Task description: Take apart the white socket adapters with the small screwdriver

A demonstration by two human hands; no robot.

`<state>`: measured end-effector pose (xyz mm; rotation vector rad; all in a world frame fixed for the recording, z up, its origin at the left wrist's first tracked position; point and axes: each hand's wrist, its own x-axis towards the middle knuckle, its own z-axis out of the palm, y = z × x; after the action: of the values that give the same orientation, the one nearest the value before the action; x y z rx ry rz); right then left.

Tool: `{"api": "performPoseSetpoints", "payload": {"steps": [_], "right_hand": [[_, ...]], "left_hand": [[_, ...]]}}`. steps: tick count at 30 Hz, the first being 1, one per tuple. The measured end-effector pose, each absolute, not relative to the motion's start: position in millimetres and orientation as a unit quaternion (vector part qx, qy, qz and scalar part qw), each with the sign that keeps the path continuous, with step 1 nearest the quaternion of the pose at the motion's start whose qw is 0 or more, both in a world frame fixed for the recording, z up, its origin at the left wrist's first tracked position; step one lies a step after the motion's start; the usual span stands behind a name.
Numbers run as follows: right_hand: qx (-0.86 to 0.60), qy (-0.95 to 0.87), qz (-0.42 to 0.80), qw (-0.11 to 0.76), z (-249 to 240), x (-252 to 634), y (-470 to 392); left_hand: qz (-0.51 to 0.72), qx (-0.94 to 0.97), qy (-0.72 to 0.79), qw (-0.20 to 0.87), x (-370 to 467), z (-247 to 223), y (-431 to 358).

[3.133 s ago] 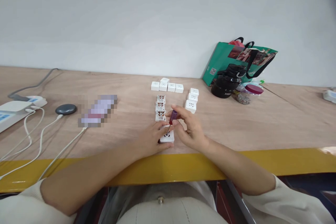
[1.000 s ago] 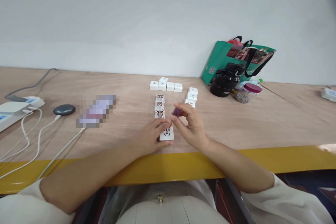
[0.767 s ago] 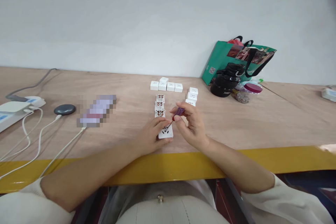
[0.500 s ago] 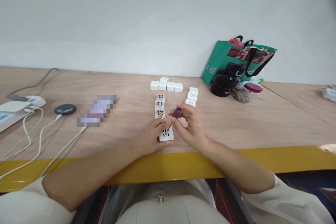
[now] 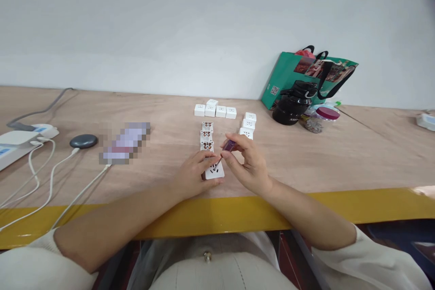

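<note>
A white socket (image 5: 216,172) lies face up near the table's front edge, its slots showing. My left hand (image 5: 194,173) is closed around its left side, thumb at the near edge and fingers at the far edge. In my right hand (image 5: 249,163) is a screwdriver (image 5: 229,145) with a purple handle, pinched between thumb and fingers. Its shaft slants down to the left, and the tip meets the middle of the socket's face. Just beyond the left hand, several open socket bases (image 5: 206,136) with coppery metal inside stand in a column.
Several white sockets (image 5: 220,111) form a row at the back, more (image 5: 249,124) to the right. A black flask (image 5: 291,104), a green bag (image 5: 283,72) and a red-lidded jar (image 5: 326,113) stand back right. Left are a phone (image 5: 125,142), a dark oval device (image 5: 83,141) and a power strip (image 5: 20,145) with cables.
The screwdriver's handle has turned and tilted slightly in my right hand. My left hand still holds the socket in nearly the same place.
</note>
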<state>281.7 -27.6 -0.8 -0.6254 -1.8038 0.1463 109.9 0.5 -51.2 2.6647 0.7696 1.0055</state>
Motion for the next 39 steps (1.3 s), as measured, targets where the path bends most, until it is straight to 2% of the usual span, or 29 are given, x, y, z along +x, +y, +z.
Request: {"api": "performPoseSetpoints", "payload": {"steps": [12, 15, 21, 26, 30, 35, 39], "right_hand": [[-0.268, -0.779, 0.088, 0.56, -1, 284, -25], [-0.282, -0.792, 0.058, 0.538, -1, 284, -25], [-0.286, -0.731, 0.149, 0.601, -6, 283, -26], [-0.305, -0.744, 0.098, 0.587, -4, 284, -26], [-0.274, -0.723, 0.169, 0.611, -5, 282, -28], [-0.272, -0.775, 0.09, 0.563, -3, 282, -28], [-0.259, -0.785, 0.065, 0.559, -3, 283, -26]], "left_hand": [[0.334, 0.9, 0.263, 0.096, 109, -56, 4], [0.318, 0.902, 0.277, 0.095, 109, -57, 5], [0.329, 0.899, 0.27, 0.104, 110, -54, 4], [0.341, 0.894, 0.271, 0.109, 109, -53, 2], [0.347, 0.89, 0.271, 0.116, 109, -51, 1], [0.307, 0.894, 0.298, 0.135, 111, -46, 2], [0.31, 0.892, 0.3, 0.132, 111, -44, 1]]}}
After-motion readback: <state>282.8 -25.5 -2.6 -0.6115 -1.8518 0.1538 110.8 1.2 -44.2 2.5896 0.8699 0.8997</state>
